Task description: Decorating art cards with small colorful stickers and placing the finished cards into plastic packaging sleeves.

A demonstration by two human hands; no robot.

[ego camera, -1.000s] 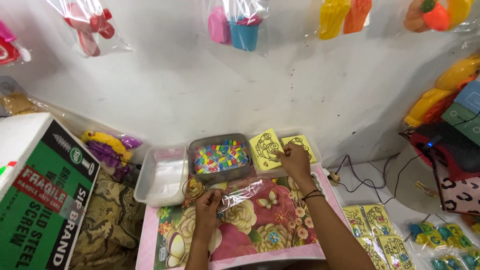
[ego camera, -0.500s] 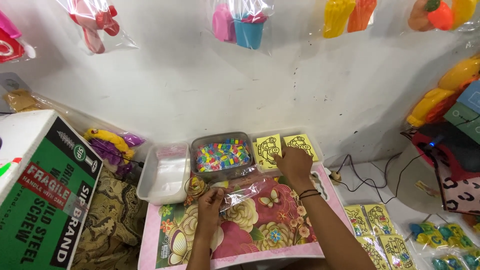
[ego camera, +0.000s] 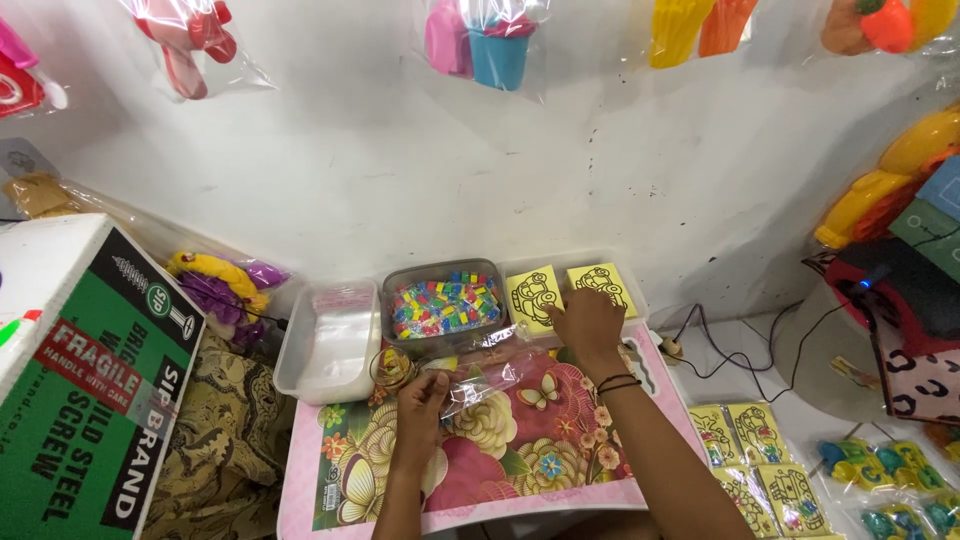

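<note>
Kneeling at a floral mat (ego camera: 520,440), a person works with both hands. Left hand (ego camera: 420,395), at the mat's 11 o'clock, is closed on the edge of a clear bag (ego camera: 480,378) that lies crumpled across the mat's far edge. Right hand (ego camera: 588,322), at 1 o'clock, rests fingers-down on the near edge of two yellow cards (ego camera: 565,292) leaning in a clear tray; whether it pinches one cannot be told from here. Directly at 12 o'clock sits a tub (ego camera: 443,305) of coloured blocks, touching the bag's far side. At 10 o'clock stands a white tub (ego camera: 330,345), holding flat plastic sleeves. A small round trinket (ego camera: 393,368) lies just beside the left hand. More yellow cards (ego camera: 760,460) are laid out on the floor at 4 o'clock, well apart from the mat.

Judged good practice: keep the bag's mouth held steady and open, lift one card only, and slide it in flat, avoiding bent corners.
</note>
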